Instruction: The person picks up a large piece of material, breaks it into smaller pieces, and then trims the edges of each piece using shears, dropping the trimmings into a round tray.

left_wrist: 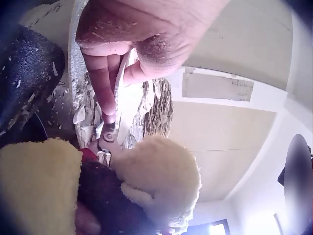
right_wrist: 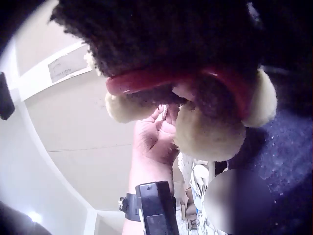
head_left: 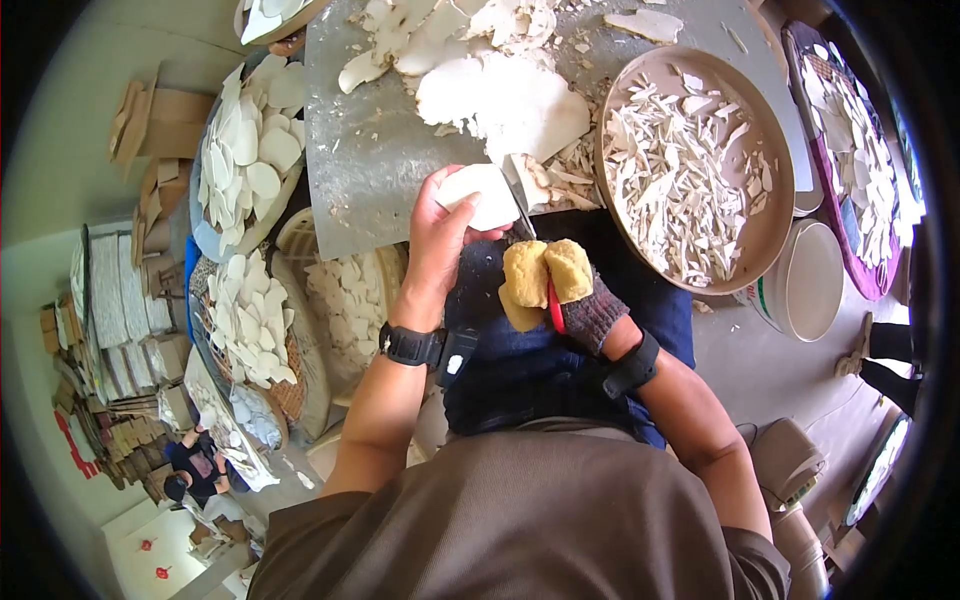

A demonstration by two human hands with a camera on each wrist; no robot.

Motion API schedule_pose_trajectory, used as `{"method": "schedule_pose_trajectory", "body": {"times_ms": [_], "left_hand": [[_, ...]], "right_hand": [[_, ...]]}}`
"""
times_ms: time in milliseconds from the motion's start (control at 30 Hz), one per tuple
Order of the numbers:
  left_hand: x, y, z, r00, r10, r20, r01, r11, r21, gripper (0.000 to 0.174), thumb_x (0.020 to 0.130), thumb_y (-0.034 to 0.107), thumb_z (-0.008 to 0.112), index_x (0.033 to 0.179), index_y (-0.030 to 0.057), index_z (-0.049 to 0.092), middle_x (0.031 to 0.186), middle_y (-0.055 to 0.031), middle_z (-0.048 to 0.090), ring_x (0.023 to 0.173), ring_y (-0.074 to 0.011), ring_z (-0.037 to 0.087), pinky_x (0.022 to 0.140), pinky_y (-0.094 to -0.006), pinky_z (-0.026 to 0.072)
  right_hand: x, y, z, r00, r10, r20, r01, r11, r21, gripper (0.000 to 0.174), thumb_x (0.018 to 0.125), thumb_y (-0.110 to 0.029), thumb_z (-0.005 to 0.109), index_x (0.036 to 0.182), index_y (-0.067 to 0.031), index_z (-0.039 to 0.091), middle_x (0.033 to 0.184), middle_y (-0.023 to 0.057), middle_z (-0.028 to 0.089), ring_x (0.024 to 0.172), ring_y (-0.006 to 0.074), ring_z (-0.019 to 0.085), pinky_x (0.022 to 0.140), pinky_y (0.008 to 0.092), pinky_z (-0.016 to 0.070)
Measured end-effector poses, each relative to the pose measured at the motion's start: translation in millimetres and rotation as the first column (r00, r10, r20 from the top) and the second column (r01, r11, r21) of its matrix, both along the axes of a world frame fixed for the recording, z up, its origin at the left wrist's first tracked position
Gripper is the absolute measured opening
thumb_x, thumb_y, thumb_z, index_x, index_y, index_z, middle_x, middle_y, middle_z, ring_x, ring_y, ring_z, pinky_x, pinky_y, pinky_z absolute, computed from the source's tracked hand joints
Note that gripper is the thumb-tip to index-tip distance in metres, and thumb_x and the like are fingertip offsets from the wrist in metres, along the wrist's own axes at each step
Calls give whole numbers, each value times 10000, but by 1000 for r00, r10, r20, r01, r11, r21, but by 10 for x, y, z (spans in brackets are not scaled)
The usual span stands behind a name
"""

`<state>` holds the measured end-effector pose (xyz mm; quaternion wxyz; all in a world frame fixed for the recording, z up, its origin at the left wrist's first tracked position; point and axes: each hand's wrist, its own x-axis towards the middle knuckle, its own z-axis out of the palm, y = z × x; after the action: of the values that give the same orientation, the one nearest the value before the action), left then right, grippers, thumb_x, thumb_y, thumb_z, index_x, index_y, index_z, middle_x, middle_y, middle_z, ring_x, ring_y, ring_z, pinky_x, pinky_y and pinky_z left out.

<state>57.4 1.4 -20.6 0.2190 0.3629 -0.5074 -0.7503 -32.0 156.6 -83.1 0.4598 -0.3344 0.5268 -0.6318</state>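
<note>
Gripping scissors (head_left: 556, 307) mid-frame, the right hand (head_left: 592, 308) angles blades (head_left: 521, 206) up-left, right of the white slice (head_left: 484, 197) the left hand (head_left: 438, 232) pinches.

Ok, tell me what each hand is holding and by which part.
The left hand pinches a white slice by its palm-side edge; the gloved right hand grips the scissors by their red handles.

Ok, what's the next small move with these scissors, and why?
Probably one short cut with the scissors along the edge of the white slice, since the left hand pinches it and the gloved right hand holds the scissors beside that edge.
</note>
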Motion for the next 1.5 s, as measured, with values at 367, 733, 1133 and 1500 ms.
{"method": "schedule_pose_trajectory", "body": {"times_ms": [367, 733, 1133, 1500], "left_hand": [[15, -20, 166, 978, -204, 49, 206, 978, -26, 498, 872, 64, 557, 1324, 70, 348, 1087, -124, 597, 917, -184, 629, 678, -292, 560], [-19, 189, -40, 981, 181, -66, -185, 981, -59, 461, 876, 28, 505, 1317, -5, 375, 1017, -196, 612, 746, -271, 667, 631, -305, 574], [68, 147, -8, 999, -43, 31, 42, 999, 25, 457, 849, 7, 515, 1289, -51, 405, 980, -174, 626, 704, -253, 670, 575, -277, 563], [95, 162, 78, 986, -151, 74, 155, 987, -44, 424, 878, 61, 519, 1287, 11, 423, 998, -148, 634, 716, -232, 669, 580, -271, 554]], "right_hand": [[-5, -6, -198, 988, -36, 148, 45, 997, -62, 169, 786, -79, 623, 952, -48, 615, 899, 106, 645, 854, 260, 627, 737, 336, 504], [-62, 171, -25, 946, 202, -254, -200, 979, 34, 197, 900, -114, 508, 1051, -2, 564, 1005, 101, 632, 925, 208, 623, 797, 316, 506], [-42, 225, -92, 934, 141, -328, -152, 988, -9, 197, 854, -152, 527, 963, -7, 603, 920, 110, 650, 863, 235, 623, 743, 336, 501], [-73, 353, -127, 962, 225, -153, -227, 974, 0, 204, 928, -141, 491, 1089, -25, 539, 1057, 80, 620, 974, 203, 614, 852, 315, 497]]}}
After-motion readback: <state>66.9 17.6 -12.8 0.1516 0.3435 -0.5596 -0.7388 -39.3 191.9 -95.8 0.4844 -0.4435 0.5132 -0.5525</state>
